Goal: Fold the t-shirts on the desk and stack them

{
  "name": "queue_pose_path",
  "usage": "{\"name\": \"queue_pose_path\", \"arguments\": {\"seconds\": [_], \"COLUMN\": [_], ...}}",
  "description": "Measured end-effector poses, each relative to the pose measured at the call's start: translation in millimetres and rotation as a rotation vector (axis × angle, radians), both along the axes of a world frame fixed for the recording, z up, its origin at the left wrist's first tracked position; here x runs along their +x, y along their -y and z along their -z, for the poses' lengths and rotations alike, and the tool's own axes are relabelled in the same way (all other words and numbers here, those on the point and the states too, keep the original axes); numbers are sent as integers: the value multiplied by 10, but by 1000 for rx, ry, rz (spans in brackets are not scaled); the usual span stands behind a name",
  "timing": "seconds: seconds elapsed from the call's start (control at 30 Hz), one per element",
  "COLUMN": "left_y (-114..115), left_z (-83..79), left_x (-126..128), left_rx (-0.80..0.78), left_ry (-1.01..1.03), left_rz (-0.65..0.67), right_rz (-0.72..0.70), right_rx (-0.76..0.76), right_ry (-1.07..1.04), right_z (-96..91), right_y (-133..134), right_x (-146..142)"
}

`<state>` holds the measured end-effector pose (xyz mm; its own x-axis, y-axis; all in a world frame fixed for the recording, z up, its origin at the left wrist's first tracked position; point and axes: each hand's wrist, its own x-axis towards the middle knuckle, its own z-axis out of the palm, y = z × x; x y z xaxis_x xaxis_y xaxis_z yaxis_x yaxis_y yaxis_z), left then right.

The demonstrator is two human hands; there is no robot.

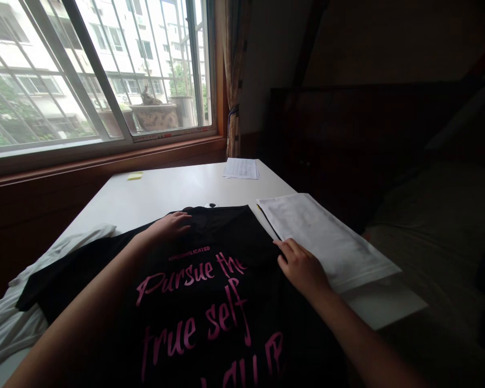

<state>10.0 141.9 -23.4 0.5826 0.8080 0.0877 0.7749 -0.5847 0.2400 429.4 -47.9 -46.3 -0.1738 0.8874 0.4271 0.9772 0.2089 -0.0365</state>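
Note:
A black T-shirt (210, 231) with pink lettering lies spread on the white table (178, 183), its collar end away from me. One sleeve reaches out to the left. My left hand (173, 223) rests flat near the collar, its fingers stretched out over the fabric. At the shirt's right edge, my right hand (301, 267) has its thumb and fingers closed on the black cloth. Just beyond that hand lies a folded white garment (327, 237) with a dark strip along its left side. The shirt's lower part runs out of view towards me.
Crumpled white cloth (20, 307) lies under the shirt's left sleeve. Printed papers (241, 168) and yellow sticky notes (134, 175) are at the table's far side. A small round black-and-white object (212, 205) sits beyond the collar. A barred window (105, 81) is behind.

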Motion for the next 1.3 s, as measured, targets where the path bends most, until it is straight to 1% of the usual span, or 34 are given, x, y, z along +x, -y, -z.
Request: {"name": "queue_pose_path", "arguments": {"seconds": [0.07, 0.13, 0.2, 0.3, 0.37, 0.47, 0.6, 0.93, 1.03, 1.17, 1.23, 1.3], "left_y": [-28, -30, -22, -37, -79, -159, -211, -220, -234, -251, -259, -261], "left_z": [-91, -145, -156, -105, -46, 41, 78, -46, -76, -134, -148, -141], "left_x": [268, 636, 1046, 1583, 1828, 2027, 2092, 2053, 1953, 1756, 1673, 1611], "left_rx": [59, 66, 30, -14, -39, -79, -133, -281, -376, -539, -572, -559], "left_ry": [40, 65, 149, 201, 217, 237, 258, 411, 409, 336, 311, 299], "left_rz": [7, 22, 17, 14, 5, -29, -79, -147, -140, -92, -86, -96], "right_rz": [-14, -25, -35, -39, -43, -55, -72, -115, -116, -112, -112, -118], "right_rx": [-7, -13, -14, -8, -4, 1, 9, 75, 85, 75, 70, 67], "right_ry": [-1, -8, -24, -44, -43, -44, -54, -84, -91, -95, -99, -101], "right_z": [13, 25, 32, 29, 22, 8, -1, 71, 70, 71, 77, 84], "right_y": [1, 4, 9, 21, 28, 34, 30, -8, -8, -7, -8, -9], "right_x": [10, 24, 36, 44, 46, 47, 52, 95, 96, 94, 97, 103]}}
